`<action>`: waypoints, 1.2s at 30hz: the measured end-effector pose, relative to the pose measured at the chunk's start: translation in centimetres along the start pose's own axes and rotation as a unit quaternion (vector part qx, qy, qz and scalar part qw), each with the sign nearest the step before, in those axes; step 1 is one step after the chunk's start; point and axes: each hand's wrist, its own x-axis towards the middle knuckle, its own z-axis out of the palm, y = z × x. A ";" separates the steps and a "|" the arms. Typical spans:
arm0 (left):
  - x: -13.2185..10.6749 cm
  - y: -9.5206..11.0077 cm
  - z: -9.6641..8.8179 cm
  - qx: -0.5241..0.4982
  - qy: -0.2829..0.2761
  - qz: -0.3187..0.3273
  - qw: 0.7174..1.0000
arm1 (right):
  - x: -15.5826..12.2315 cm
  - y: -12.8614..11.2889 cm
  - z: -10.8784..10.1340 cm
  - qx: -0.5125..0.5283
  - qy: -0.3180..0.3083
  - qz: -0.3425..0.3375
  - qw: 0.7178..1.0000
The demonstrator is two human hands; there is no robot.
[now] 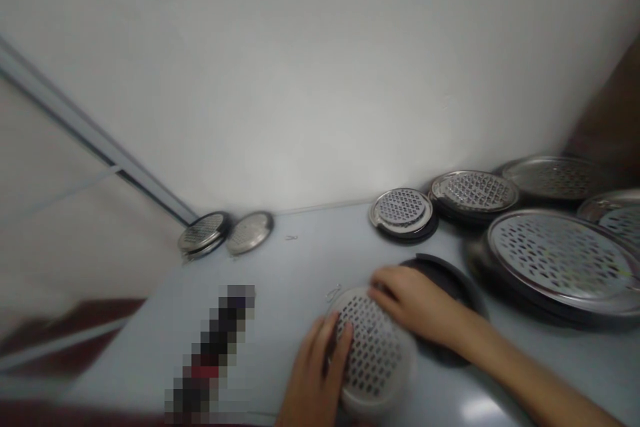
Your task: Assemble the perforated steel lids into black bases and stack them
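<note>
A round perforated metal plate (376,353) lies on the pale table (300,260) just in front of me. My left hand (317,373) rests on its left edge, fingers curled over the rim. My right hand (417,303) lies on its upper right edge, fingers bent down onto the metal. A dark round tray (445,273) sits just behind the right hand, partly hidden by it. The picture is blurred by motion.
Several perforated metal plates on dark trays stand at the right: a small one (403,210), a middle one (474,192), a large one (563,257). Two small plates (203,233) (249,232) lean near the wall at the table's back left. A pixelated object (213,353) lies left of my hands.
</note>
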 end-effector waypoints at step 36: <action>9.2 4.3 -0.5 -0.107 -0.098 0.020 0.989 | 0.8 3.8 -3.0 0.349 0.145 0.177 0.909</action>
